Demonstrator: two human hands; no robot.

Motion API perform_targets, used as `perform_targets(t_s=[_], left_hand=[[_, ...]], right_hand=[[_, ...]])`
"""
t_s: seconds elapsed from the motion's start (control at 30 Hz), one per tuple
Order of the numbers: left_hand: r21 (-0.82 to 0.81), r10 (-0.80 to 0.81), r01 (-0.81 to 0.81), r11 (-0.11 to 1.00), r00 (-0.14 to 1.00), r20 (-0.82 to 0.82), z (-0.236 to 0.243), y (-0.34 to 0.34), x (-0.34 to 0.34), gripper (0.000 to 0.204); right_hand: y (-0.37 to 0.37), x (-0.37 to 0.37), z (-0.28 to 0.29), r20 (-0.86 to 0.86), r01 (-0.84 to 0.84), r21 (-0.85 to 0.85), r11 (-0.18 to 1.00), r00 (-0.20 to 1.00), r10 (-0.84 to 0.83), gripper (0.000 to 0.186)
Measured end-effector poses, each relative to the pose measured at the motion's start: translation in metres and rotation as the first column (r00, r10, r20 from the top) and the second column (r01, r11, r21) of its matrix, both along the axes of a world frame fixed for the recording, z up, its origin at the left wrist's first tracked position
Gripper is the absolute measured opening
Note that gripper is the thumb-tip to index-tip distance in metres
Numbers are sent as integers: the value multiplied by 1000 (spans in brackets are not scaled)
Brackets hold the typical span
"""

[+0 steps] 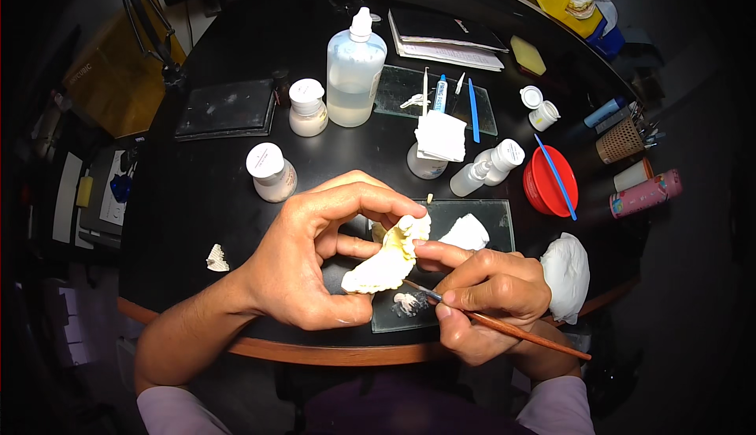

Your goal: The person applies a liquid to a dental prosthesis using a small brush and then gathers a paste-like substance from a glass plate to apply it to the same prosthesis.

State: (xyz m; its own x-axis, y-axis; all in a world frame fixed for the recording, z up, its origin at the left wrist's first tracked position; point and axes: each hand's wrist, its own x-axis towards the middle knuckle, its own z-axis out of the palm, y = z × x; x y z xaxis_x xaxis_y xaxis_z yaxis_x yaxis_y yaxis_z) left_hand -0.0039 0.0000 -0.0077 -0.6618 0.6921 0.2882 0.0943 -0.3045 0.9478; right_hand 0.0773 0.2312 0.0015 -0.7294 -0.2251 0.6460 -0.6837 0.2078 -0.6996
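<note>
My left hand (307, 270) grips a pale yellow dental cast (370, 273) between thumb and fingers. My right hand (492, 297) is closed round a slim wooden-handled tool (543, 339), its metal end at the cast's lower right edge, and a finger rests against the cast. Beneath both hands lies a glass slab (492, 218) with a white folded tissue (466, 233) and a small smear of whitish paste (408, 303). A small tooth-like piece (430, 197) lies at the slab's far edge.
Behind my hands stand a tall bottle (356, 81), small jars (272, 171), a red bowl (535, 183), another slab with tools (394, 81) and notebooks (445, 37). A white crumpled bundle (565, 277) lies at the right, a pink cylinder (646, 192) beyond, a lamp arm (142, 25) back left.
</note>
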Motion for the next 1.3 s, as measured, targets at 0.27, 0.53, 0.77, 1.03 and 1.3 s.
perform_targets(t_s=[0.27,0.53,0.77,1.03,1.3], left_hand=[[0,4,-4,1000,1000,2,0,-1,1,71],[-2,7,-7,1000,1000,-7,1,0,1,71],[10,5,-5,1000,1000,-4,2,1,1,71],[-8,23,-23,1000,998,-54,2,-2,2,71],[77,-48,45,996,998,38,3,2,4,69]], right_hand=[[5,6,6,115,-76,89,993,991,66,18],[-2,-1,-1,-5,-4,16,1000,1000,4,13],[-2,0,1,49,-20,-59,998,999,23,13],[2,-1,5,50,-73,9,997,996,72,14],[5,1,8,66,-168,-120,978,982,177,15]])
